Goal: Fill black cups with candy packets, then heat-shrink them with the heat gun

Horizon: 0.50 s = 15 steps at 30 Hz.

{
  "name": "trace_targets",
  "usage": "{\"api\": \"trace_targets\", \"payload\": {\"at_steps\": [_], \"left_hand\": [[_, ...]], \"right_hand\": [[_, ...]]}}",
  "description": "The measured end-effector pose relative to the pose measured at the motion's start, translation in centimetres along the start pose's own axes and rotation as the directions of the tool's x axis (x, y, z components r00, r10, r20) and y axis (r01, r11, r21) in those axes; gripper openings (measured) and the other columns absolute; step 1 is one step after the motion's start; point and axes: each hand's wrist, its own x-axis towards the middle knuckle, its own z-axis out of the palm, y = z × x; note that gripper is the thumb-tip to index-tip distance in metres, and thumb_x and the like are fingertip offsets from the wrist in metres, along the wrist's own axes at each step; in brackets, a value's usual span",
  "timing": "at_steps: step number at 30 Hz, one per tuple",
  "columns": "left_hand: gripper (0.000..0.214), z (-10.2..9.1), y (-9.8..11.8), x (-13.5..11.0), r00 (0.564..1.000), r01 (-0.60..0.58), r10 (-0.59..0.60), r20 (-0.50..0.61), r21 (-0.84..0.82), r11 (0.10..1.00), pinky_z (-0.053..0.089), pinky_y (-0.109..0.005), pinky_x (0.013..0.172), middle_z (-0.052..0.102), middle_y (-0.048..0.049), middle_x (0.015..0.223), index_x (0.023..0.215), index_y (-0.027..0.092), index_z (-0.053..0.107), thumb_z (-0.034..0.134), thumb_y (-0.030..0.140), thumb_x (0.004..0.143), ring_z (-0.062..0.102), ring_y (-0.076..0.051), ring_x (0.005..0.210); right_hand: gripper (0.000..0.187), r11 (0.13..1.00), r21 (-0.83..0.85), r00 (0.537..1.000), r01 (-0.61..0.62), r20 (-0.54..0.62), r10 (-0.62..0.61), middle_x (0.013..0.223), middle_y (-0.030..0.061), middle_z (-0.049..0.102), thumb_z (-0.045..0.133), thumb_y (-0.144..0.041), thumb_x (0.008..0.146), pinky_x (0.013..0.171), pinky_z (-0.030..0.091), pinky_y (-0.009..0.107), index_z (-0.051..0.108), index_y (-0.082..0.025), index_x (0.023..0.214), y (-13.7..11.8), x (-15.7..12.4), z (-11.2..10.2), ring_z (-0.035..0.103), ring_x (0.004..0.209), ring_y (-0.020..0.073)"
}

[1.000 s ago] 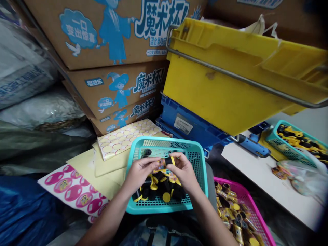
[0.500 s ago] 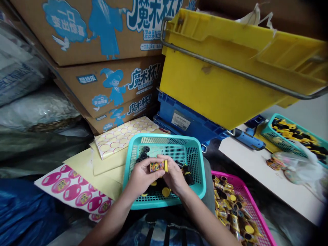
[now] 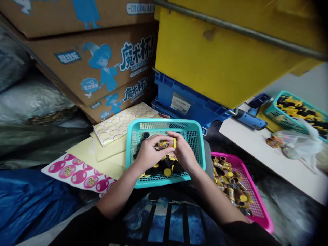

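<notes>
My left hand (image 3: 151, 152) is closed on a small cylindrical tube (image 3: 165, 145) with a printed colourful label and a yellow cap. The tube lies nearly level, its cap pointing right. My right hand (image 3: 185, 152) curves round the capped end, its fingers reaching over the far side; its thumb is mostly hidden. Both hands are over a turquoise basket (image 3: 165, 122). Below them in it lie several black pieces with yellow caps (image 3: 167, 172), and small black round pieces (image 3: 146, 135) are by its left wall.
A pink basket (image 3: 261, 208) of wrapped tubes is at right. Label sheets (image 3: 125, 123) lie left. Behind stand cartons (image 3: 74, 78), a blue crate (image 3: 194, 106) and a yellow crate (image 3: 205, 65). On the white table (image 3: 246, 147) sit another turquoise basket (image 3: 278, 112) and a blue tool (image 3: 248, 119).
The view has tilted downward, so the crates and cartons sit higher. Both hands have shifted slightly up and right relative to the basket, with the tube still in them.
</notes>
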Motion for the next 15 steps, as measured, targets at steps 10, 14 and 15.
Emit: {"api": "trace_targets", "payload": {"at_steps": [10,14,15], "left_hand": [[0.026,-3.4,-3.1,0.6,0.954,0.295,-0.287,-0.090,0.102,0.950,0.050,-0.033,0.081,0.071,-0.0051,0.096,0.100,0.023,0.071,0.060,0.035,0.081,0.062,-0.019,0.083],[0.023,-2.6,-4.4,0.1,0.934,0.355,-0.357,-0.008,0.124,0.927,0.051,-0.033,0.077,0.074,-0.0046,0.093,0.092,0.022,0.073,0.061,0.037,0.079,0.065,-0.021,0.080],[0.023,-2.3,-4.5,0.1,0.933,0.357,-0.361,0.006,0.127,0.925,0.051,-0.033,0.077,0.074,-0.0047,0.093,0.092,0.022,0.073,0.061,0.037,0.079,0.065,-0.021,0.081]], "right_hand": [[0.044,0.123,-0.865,0.869,-0.487,-0.494,-0.030,0.078,0.0119,0.068,0.067,-0.059,0.065,0.064,0.046,0.042,0.072,-0.019,0.082,-5.3,-11.0,-19.4,0.062,0.070,0.0296],[0.032,0.337,-0.926,0.957,-0.169,-0.236,-0.168,0.100,0.0104,0.068,0.054,-0.044,0.085,0.082,0.046,0.042,0.069,-0.021,0.102,-0.3,-5.2,-14.9,0.061,0.090,0.0257],[0.027,0.415,-0.908,0.968,-0.050,-0.146,-0.204,0.098,0.0095,0.068,0.054,-0.040,0.087,0.083,0.045,0.042,0.069,-0.022,0.100,1.2,-2.7,-12.6,0.060,0.089,0.0249]]}}
